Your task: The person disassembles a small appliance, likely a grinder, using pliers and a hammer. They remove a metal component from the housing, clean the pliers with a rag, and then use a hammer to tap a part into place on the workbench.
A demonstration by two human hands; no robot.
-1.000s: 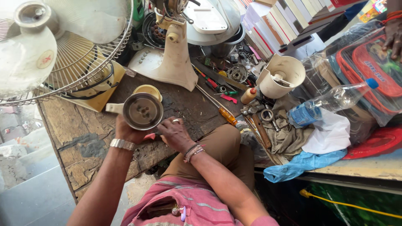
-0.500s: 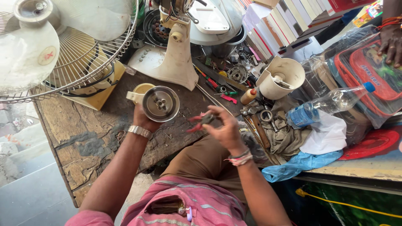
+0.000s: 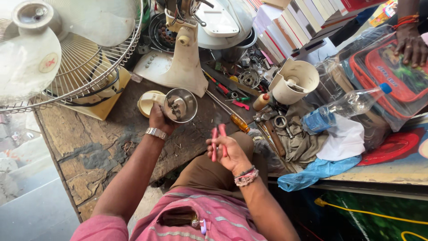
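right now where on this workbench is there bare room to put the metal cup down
Bare wood lies on the workbench left of the left hand holding the metal cup, bordered by the fan above and the bench's front edge. A narrower strip runs between both hands. Right of the screwdriver it is crowded with tools, rags and a water bottle.

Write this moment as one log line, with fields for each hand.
left hand: holds round steel grinder jar with cream base | right hand: holds red-handled pliers | under them: worn wooden workbench
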